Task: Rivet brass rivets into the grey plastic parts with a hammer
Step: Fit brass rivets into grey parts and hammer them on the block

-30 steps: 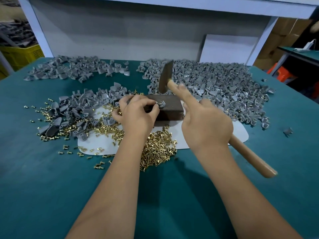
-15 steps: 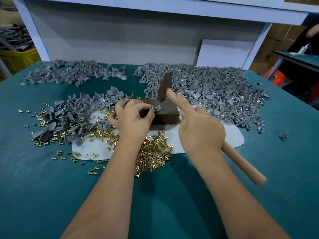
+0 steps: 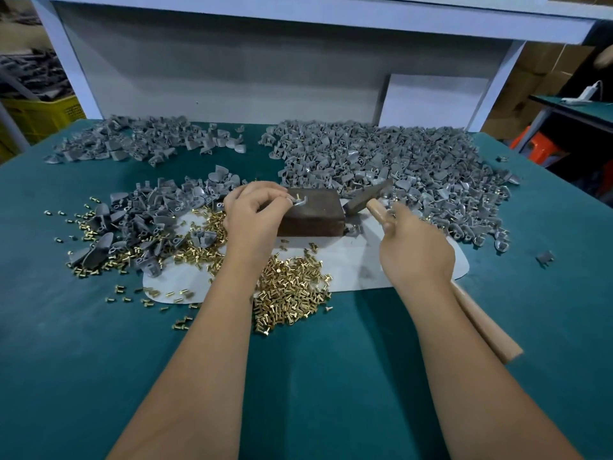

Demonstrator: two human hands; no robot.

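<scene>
Rivets of brass [image 3: 292, 293] lie loose across the left and middle of the green worktop [image 3: 99, 360], thickest in a heap just in front of the white sheet [image 3: 358, 270], and mixed on the left with a small pile of grey plastic parts [image 3: 139, 220]; another grey pile [image 3: 146, 144] lies further back on that side. Moving inward, the left hand [image 3: 252, 214] rests at the near left edge of the dark brown block [image 3: 313, 214], its fingers [image 3: 265, 195] curled and pinching one grey part [image 3: 300, 202] that sits on the block's top with a rivet shank standing up out of it. Just right of the block, the hammer [image 3: 366, 197] hangs low with its dark head tilted beside the block's right end, not over the part; the right hand [image 3: 414, 250] is clenched round the wooden handle close to the head, and the handle's far end sticks out past the wrist. Behind and to the right spreads the biggest pile of grey parts [image 3: 398, 167], some with what look like pins showing, though I cannot tell from here whether those are finished. Judging by the upright shank, this piece has yet to be struck home, and the many loose rivets and parts suggest most of the job is left.
</scene>
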